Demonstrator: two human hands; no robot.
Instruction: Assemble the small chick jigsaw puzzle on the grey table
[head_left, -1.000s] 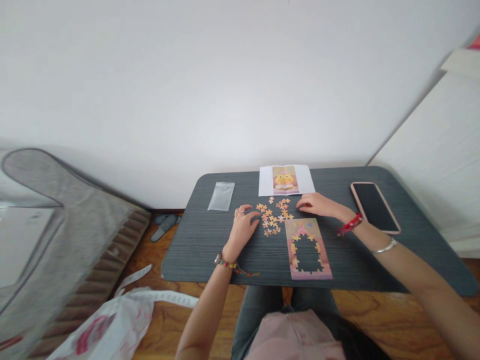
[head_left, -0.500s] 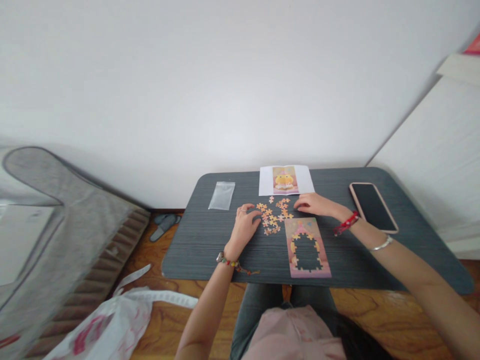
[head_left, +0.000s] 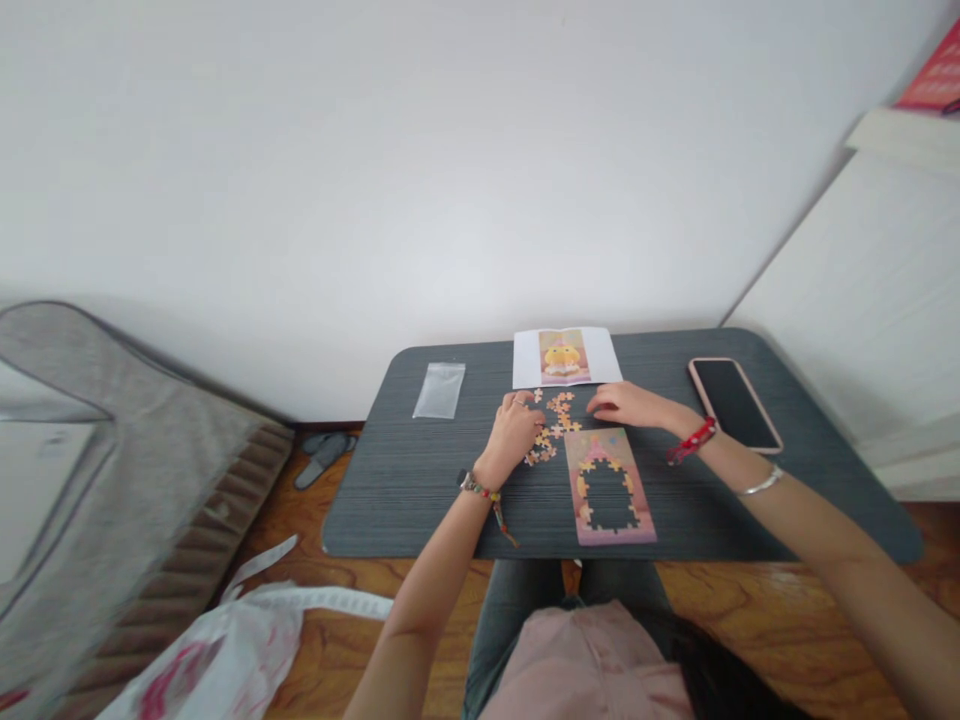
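Loose jigsaw puzzle pieces (head_left: 562, 403), orange, yellow and pink, lie in a cluster on the dark table. Over the left part of this cluster is my left hand (head_left: 515, 432), fingers apart and curved down, covering some pieces; whether its fingertips touch any is hard to see. Just right of the pieces my right hand (head_left: 619, 403) rests with its fingers loosely bent and nothing visible in them. Nearer to me lies the partly assembled puzzle (head_left: 640, 490), a pinkish frame of joined pieces around a gap. Behind the cluster is a white sheet (head_left: 527, 358) with a picture of a yellow figure.
A clear zip bag (head_left: 439, 391) lies at the table's back left. On the right is a phone (head_left: 735, 404) with a pink rim. The dark table (head_left: 390, 500) stands against a white wall. Slippers (head_left: 322, 456) and a plastic bag (head_left: 217, 655) are on the floor.
My left hand has moved right, from beside the puzzle pieces to over them. My right hand stays almost where it was. The whole view has shifted slightly.
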